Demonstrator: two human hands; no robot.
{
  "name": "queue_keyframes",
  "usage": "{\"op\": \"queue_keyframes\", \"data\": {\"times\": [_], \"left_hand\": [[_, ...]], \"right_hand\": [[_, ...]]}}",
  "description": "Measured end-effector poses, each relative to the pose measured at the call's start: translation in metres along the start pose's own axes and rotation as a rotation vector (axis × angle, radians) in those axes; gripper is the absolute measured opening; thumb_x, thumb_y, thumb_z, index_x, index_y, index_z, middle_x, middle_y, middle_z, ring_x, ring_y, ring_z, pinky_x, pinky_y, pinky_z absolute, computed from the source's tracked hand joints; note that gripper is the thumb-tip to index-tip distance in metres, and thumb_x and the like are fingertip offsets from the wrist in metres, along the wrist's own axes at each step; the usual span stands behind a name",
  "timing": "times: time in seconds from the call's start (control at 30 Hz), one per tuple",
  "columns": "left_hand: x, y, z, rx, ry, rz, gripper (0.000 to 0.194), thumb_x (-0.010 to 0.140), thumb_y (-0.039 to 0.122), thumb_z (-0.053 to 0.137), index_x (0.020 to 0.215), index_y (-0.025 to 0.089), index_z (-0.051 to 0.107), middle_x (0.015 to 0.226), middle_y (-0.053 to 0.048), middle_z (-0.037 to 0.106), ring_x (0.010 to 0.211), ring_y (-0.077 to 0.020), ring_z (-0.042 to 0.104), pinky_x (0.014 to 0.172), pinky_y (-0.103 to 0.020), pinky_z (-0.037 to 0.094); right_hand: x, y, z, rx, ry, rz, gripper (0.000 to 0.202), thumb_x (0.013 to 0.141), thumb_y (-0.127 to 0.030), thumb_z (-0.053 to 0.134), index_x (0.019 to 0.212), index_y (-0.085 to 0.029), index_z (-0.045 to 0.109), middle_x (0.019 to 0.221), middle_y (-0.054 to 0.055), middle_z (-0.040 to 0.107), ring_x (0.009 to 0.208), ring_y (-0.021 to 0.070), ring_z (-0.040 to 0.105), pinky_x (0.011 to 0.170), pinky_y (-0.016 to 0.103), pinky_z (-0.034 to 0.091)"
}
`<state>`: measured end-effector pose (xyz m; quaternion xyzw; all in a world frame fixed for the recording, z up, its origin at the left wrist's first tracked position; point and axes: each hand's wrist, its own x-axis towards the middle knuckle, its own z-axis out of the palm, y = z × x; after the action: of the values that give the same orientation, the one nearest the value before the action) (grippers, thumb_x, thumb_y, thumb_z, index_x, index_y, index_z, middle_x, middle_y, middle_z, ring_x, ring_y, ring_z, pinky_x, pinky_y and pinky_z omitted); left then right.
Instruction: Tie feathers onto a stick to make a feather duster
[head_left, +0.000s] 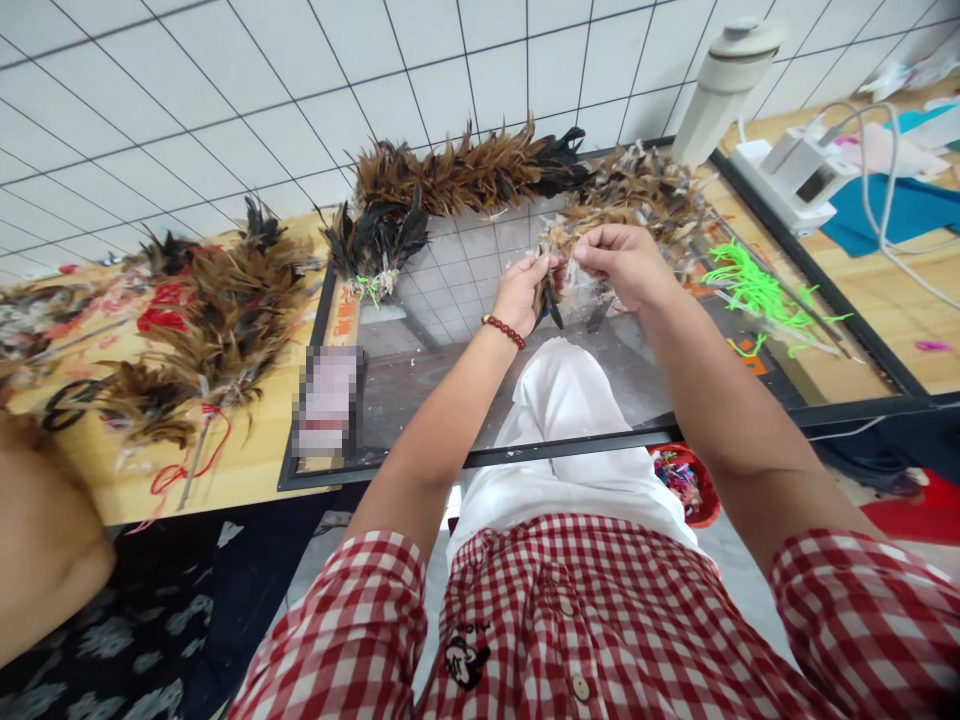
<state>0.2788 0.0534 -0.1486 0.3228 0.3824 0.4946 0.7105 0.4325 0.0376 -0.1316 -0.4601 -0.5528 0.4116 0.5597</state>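
My left hand is closed in a pinch on a small bunch of dark feathers above the glass-topped board. Close beside it, my right hand has thumb and forefinger pressed together, with pale feather fluff at the tips. The fingers partly cover what lies between the hands. Just behind them is a heap of loose brown feathers. A long row of brown and black feathers runs along the back, and a black feather bunch with green ties sits at the left.
Bright green ties lie at the right, near a power strip with cables and a white bottle. A blurred-out phone rests front left. More feather bunches, scissors and another person's arm are further left.
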Motion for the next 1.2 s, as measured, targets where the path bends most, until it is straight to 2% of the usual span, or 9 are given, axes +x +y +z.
{"op": "queue_keyframes", "data": {"times": [0.1, 0.23, 0.47, 0.63, 0.77, 0.87, 0.97, 1.07, 1.2], "left_hand": [[-0.001, 0.000, 0.001, 0.054, -0.029, -0.015, 0.020, 0.089, 0.032, 0.073, 0.081, 0.016, 0.065, 0.080, -0.005, 0.073, 0.087, -0.0189, 0.074, 0.074, -0.029, 0.061], [-0.003, -0.001, 0.002, 0.112, -0.093, -0.023, 0.019, 0.092, 0.030, 0.070, 0.080, 0.017, 0.064, 0.078, -0.006, 0.073, 0.084, -0.0193, 0.075, 0.070, -0.029, 0.060], [-0.010, 0.001, 0.005, 0.154, -0.142, -0.058, 0.018, 0.091, 0.033, 0.071, 0.088, 0.016, 0.066, 0.071, -0.002, 0.069, 0.068, -0.0123, 0.071, 0.065, -0.023, 0.057], [-0.015, 0.008, 0.004, 0.175, -0.170, -0.066, 0.021, 0.091, 0.033, 0.072, 0.083, 0.015, 0.064, 0.060, 0.004, 0.059, 0.050, -0.0044, 0.057, 0.056, -0.017, 0.050], [-0.019, 0.012, 0.005, 0.202, -0.247, -0.068, 0.024, 0.092, 0.032, 0.070, 0.077, 0.015, 0.061, 0.058, 0.005, 0.057, 0.046, -0.0042, 0.053, 0.052, -0.017, 0.047], [-0.022, 0.010, 0.008, 0.226, -0.262, -0.071, 0.024, 0.091, 0.031, 0.071, 0.076, 0.015, 0.061, 0.059, 0.005, 0.058, 0.048, -0.0046, 0.055, 0.054, -0.018, 0.047], [-0.021, 0.009, 0.010, 0.253, -0.226, -0.041, 0.024, 0.091, 0.029, 0.071, 0.075, 0.015, 0.061, 0.059, 0.005, 0.057, 0.048, -0.0043, 0.053, 0.053, -0.018, 0.046], [-0.015, 0.011, 0.007, 0.239, -0.109, 0.019, 0.022, 0.093, 0.031, 0.068, 0.078, 0.016, 0.062, 0.058, 0.006, 0.053, 0.047, -0.0037, 0.050, 0.050, -0.016, 0.043], [-0.001, 0.019, -0.005, 0.165, 0.078, 0.118, 0.020, 0.095, 0.037, 0.065, 0.085, 0.019, 0.063, 0.060, 0.006, 0.050, 0.051, -0.0051, 0.052, 0.052, -0.017, 0.043]], "right_hand": [[-0.003, -0.005, 0.002, -0.007, -0.043, -0.055, 0.027, 0.069, -0.035, 0.088, 0.070, -0.017, 0.067, 0.065, -0.001, 0.059, 0.060, 0.0102, 0.052, 0.059, 0.027, 0.043], [-0.005, -0.005, 0.009, 0.022, -0.012, -0.091, 0.027, 0.074, -0.040, 0.085, 0.073, -0.019, 0.067, 0.067, 0.000, 0.060, 0.062, 0.0137, 0.057, 0.059, 0.031, 0.049], [-0.005, -0.001, 0.010, 0.026, -0.021, -0.082, 0.032, 0.071, -0.047, 0.087, 0.073, -0.021, 0.068, 0.065, 0.000, 0.061, 0.064, 0.0157, 0.060, 0.057, 0.031, 0.051], [-0.002, 0.000, 0.007, 0.018, 0.054, -0.055, 0.034, 0.073, -0.049, 0.086, 0.075, -0.019, 0.071, 0.064, -0.001, 0.059, 0.060, 0.0102, 0.052, 0.056, 0.026, 0.045], [-0.006, -0.004, 0.009, 0.051, -0.073, 0.019, 0.041, 0.071, -0.056, 0.086, 0.076, -0.018, 0.070, 0.062, -0.002, 0.058, 0.055, 0.0087, 0.048, 0.051, 0.024, 0.040], [-0.009, -0.007, 0.012, 0.047, -0.085, -0.008, 0.045, 0.069, -0.058, 0.087, 0.070, -0.018, 0.065, 0.062, -0.001, 0.057, 0.057, 0.0103, 0.051, 0.053, 0.026, 0.043], [-0.006, -0.003, 0.014, 0.007, -0.013, -0.032, 0.046, 0.070, -0.059, 0.085, 0.067, -0.019, 0.062, 0.061, -0.001, 0.056, 0.058, 0.0112, 0.051, 0.055, 0.026, 0.044], [0.000, 0.010, 0.011, -0.068, 0.088, -0.061, 0.040, 0.075, -0.056, 0.081, 0.070, -0.020, 0.064, 0.062, -0.001, 0.057, 0.061, 0.0117, 0.050, 0.059, 0.027, 0.044], [0.006, 0.029, 0.005, -0.355, 0.103, -0.088, 0.020, 0.075, -0.036, 0.079, 0.073, -0.019, 0.069, 0.070, 0.001, 0.064, 0.066, 0.0142, 0.054, 0.069, 0.031, 0.046]]}}
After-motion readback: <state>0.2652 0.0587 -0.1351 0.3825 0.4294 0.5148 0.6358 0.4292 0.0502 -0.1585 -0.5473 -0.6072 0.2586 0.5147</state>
